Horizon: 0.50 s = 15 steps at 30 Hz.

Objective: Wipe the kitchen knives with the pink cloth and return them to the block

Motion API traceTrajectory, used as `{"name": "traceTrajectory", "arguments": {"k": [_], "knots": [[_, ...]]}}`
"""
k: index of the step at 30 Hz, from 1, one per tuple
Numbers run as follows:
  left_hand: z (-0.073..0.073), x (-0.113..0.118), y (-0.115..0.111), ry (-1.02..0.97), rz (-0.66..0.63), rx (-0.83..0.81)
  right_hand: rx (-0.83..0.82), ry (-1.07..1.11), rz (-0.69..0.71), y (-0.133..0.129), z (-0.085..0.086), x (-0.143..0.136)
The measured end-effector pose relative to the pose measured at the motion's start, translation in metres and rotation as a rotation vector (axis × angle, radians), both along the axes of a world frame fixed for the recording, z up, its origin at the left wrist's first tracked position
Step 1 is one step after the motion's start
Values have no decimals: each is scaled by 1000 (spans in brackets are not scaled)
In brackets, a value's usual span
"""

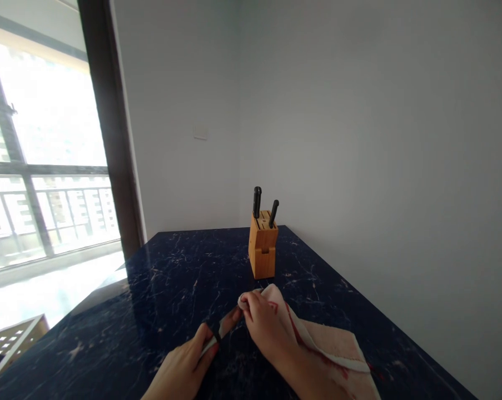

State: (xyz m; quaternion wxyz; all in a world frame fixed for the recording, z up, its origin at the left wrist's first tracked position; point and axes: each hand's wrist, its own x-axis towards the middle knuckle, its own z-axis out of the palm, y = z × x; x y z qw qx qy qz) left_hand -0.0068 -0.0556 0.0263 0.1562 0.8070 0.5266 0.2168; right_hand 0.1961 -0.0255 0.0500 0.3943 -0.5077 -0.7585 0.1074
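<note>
Low in the middle of the head view, my left hand [184,361] is closed around the handle end of a knife [229,323]. The blade, shiny and reflecting, points up and to the right toward my right hand [261,322]. My right hand pinches a fold of a white and pink towel [334,339] with red markings at the far end of the blade. Part of the handle is hidden by my left fingers, and the blade's tip is covered by the towel and right hand. The rest of the towel drapes beneath my right forearm onto the table.
Beyond my hands, a wooden knife block [264,255] stands upright with two black-handled knives [257,202] in its slots. The dark blue marbled table [184,278] meets a grey wall on the right. A perforated light-coloured crate [15,344] sits at the lower left, below a bright window.
</note>
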Motion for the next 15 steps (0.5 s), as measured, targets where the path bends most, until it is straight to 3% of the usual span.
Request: {"name": "traceTrajectory", "arguments": {"k": [7, 15], "knots": [[-1, -1, 0, 2, -22, 15, 53, 92, -213, 29, -13, 33], [8, 2, -3, -9, -13, -24, 91, 115, -222, 33, -16, 44]]}}
